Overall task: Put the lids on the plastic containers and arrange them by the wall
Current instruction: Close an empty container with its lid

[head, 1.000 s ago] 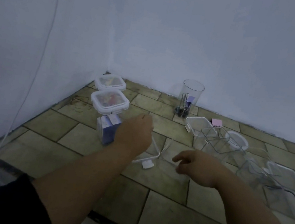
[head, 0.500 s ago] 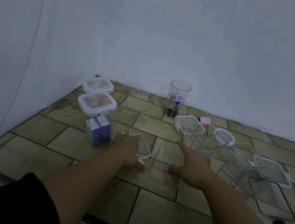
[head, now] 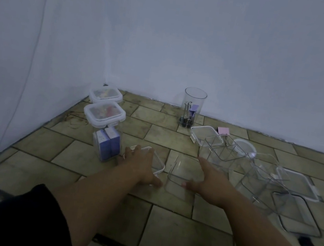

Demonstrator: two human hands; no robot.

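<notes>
Our left hand [head: 140,166] lies flat and open on a lid [head: 156,162]; our right hand [head: 209,181], spread and gripping nothing, rests against an open tub [head: 180,177] between them. Beyond the left hand, two lidded tubs [head: 105,112] already stand by the wall. Right of the right hand, several tubs [head: 259,178] and lids [head: 298,183] wait.

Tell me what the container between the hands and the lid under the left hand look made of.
The container looks like clear, glossy rigid plastic: the floor tiles show through its walls. The lid seems a clear plastic panel with a whitish rim, possibly a softer seal.
</notes>
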